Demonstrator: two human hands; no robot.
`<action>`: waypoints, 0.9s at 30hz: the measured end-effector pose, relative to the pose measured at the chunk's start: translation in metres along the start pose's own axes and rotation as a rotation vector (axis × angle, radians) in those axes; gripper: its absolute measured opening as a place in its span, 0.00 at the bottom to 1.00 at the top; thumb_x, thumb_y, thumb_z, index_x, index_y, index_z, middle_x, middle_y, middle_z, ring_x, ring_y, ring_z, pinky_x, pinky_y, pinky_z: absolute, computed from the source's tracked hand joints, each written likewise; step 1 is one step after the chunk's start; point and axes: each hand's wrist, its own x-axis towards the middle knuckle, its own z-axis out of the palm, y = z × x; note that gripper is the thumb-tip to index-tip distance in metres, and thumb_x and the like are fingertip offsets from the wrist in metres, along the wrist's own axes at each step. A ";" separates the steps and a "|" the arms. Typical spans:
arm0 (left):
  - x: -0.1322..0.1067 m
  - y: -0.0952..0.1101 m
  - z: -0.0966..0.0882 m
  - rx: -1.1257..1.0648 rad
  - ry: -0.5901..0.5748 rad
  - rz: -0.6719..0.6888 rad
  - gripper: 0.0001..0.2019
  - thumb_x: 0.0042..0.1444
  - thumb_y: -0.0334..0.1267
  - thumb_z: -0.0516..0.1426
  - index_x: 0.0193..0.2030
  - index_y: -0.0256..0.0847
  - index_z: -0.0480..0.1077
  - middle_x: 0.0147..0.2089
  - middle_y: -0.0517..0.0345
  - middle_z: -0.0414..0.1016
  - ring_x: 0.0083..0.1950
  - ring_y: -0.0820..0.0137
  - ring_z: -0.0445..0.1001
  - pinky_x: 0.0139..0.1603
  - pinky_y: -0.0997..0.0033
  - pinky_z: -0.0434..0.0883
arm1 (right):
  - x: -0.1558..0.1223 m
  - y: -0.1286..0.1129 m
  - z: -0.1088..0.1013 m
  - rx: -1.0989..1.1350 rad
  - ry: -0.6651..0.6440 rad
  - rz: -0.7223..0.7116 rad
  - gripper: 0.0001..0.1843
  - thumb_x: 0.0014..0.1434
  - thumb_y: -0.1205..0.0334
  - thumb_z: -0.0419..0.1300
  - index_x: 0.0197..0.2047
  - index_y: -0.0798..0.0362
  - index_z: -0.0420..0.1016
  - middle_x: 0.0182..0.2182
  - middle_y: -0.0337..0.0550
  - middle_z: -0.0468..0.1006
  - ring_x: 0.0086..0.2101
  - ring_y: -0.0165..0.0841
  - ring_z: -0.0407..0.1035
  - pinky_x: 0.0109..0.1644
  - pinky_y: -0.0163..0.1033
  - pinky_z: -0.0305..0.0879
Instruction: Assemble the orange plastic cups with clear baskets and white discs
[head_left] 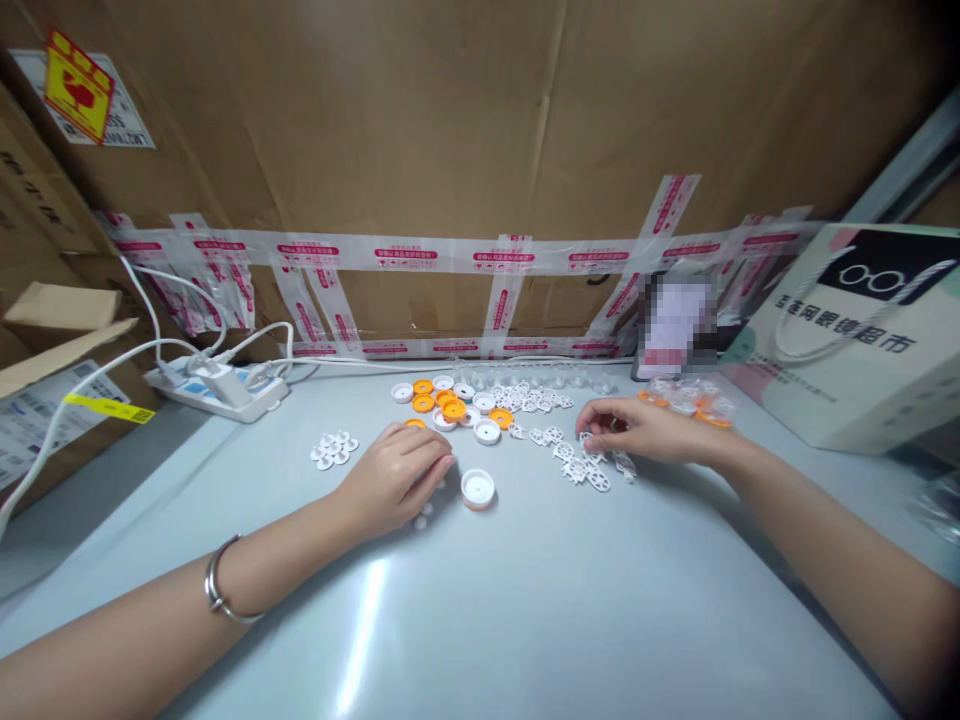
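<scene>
My left hand [397,475] rests on the grey table [480,600], fingers curled over small white parts I cannot make out. A white round cap [478,488] lies just right of its fingertips. My right hand [637,430] reaches into a scatter of white wheel-shaped pieces [585,465], its fingers pinched on one. Behind both hands lies a cluster of orange and white caps [450,403]. A small heap of white wheel pieces [334,449] sits to the left of my left hand.
A white power strip [217,388] with plugs and cables lies at the back left. Taped cardboard [480,150] walls off the back. A paper bag [847,330] stands at the right, a plastic bag of caps [686,398] before it. Cardboard boxes [52,390] crowd the left edge.
</scene>
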 end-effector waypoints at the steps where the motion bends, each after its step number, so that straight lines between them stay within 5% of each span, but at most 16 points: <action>1: 0.000 0.000 0.000 0.000 0.000 0.001 0.09 0.61 0.32 0.47 0.39 0.38 0.68 0.39 0.53 0.74 0.41 0.69 0.70 0.44 0.66 0.63 | 0.001 0.000 0.001 0.028 0.012 -0.003 0.17 0.50 0.48 0.59 0.36 0.53 0.71 0.27 0.39 0.69 0.29 0.30 0.63 0.31 0.33 0.58; 16: 0.001 0.002 -0.002 0.000 0.006 -0.005 0.09 0.60 0.32 0.47 0.38 0.38 0.68 0.39 0.53 0.74 0.41 0.69 0.71 0.44 0.66 0.64 | 0.011 0.002 0.005 0.197 0.391 -0.019 0.18 0.47 0.46 0.60 0.28 0.54 0.70 0.26 0.42 0.74 0.27 0.32 0.67 0.32 0.38 0.63; 21: 0.001 0.002 -0.002 -0.007 0.022 -0.002 0.08 0.60 0.32 0.48 0.39 0.37 0.67 0.39 0.53 0.74 0.42 0.69 0.71 0.44 0.66 0.63 | 0.005 -0.008 0.003 -0.049 0.472 -0.089 0.12 0.54 0.52 0.56 0.30 0.52 0.70 0.28 0.43 0.74 0.29 0.33 0.66 0.33 0.38 0.61; 27: 0.000 0.003 -0.003 -0.003 0.028 0.012 0.07 0.60 0.32 0.49 0.39 0.37 0.67 0.39 0.53 0.74 0.41 0.69 0.71 0.43 0.66 0.64 | -0.003 -0.009 0.003 -0.633 0.404 -0.416 0.11 0.59 0.60 0.50 0.31 0.51 0.71 0.35 0.45 0.73 0.32 0.36 0.66 0.37 0.42 0.57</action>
